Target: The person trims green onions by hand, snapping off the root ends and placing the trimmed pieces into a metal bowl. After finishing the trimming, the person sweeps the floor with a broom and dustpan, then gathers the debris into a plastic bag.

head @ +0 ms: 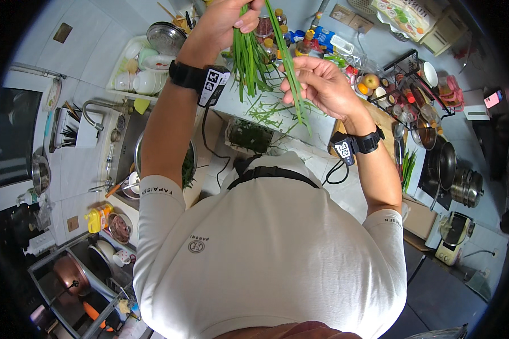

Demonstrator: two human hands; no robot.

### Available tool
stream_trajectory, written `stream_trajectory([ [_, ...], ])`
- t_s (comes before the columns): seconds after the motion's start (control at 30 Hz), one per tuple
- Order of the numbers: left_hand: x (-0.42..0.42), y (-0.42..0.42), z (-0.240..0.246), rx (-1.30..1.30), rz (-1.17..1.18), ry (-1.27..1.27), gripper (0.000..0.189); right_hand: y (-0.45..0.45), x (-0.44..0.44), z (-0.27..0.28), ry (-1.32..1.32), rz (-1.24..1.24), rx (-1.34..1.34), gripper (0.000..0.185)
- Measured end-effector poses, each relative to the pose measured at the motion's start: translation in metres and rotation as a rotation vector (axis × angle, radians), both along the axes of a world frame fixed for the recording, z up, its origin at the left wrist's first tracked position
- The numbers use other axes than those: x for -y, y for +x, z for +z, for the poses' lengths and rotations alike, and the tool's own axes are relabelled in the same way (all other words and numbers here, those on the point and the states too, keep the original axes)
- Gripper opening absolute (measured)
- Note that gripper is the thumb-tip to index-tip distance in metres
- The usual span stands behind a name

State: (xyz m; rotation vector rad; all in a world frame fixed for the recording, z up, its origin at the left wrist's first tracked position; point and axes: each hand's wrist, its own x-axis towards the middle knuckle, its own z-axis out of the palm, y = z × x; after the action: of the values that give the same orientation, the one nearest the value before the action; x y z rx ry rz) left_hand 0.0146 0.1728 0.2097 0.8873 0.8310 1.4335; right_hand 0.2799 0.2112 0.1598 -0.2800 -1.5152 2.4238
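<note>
My left hand (233,21), at the top of the head view, is closed around a bunch of long flat green leaves, which look like garlic chives (248,63); they hang down over the white countertop. A few separate leaves (286,55) slant down to the right of the bunch, and my right hand (316,84) pinches them between thumb and fingers partway along. Loose leaf scraps (267,112) are scattered on the countertop (237,104) below both hands. The top ends of the leaves are cut off by the picture's edge.
Sauce bottles (306,42) stand behind the leaves. Right of my right hand lies a wooden board (379,123), with a wire rack (424,84) beyond. A bin with green scraps (250,135) is below the counter edge. At left are a dish rack (110,82) and a sink with a faucet (87,112).
</note>
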Motion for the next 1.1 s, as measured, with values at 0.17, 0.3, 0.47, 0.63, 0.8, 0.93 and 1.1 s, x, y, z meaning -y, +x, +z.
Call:
stream_trajectory([
  [0.17, -0.003, -0.002, -0.005, 0.034, -0.006, 0.016, 0.025, -0.008, -0.007, -0.012, -0.095, 0.003, -0.072, 0.024],
  [0.3, -0.004, -0.006, -0.005, 0.018, 0.034, 0.003, 0.025, -0.008, 0.002, -0.014, -0.164, 0.037, -0.010, 0.025],
  [0.47, -0.003, -0.011, -0.003, 0.007, 0.075, -0.007, 0.026, -0.009, 0.017, -0.011, -0.113, 0.108, 0.035, 0.040],
  [0.63, -0.004, -0.015, -0.004, 0.061, 0.041, 0.006, 0.028, -0.006, 0.022, -0.007, -0.135, 0.128, 0.024, 0.036],
  [0.8, -0.003, -0.014, -0.005, 0.045, 0.032, 0.006, 0.029, -0.012, 0.020, -0.020, -0.197, 0.114, -0.132, 0.031],
  [0.93, 0.002, -0.012, -0.005, -0.003, 0.117, -0.017, 0.031, -0.013, 0.016, -0.029, -0.270, 0.105, -0.139, 0.031],
  [1.1, 0.009, -0.021, -0.007, 0.042, 0.135, -0.032, 0.031, -0.010, 0.017, -0.027, -0.284, 0.075, -0.081, 0.036],
])
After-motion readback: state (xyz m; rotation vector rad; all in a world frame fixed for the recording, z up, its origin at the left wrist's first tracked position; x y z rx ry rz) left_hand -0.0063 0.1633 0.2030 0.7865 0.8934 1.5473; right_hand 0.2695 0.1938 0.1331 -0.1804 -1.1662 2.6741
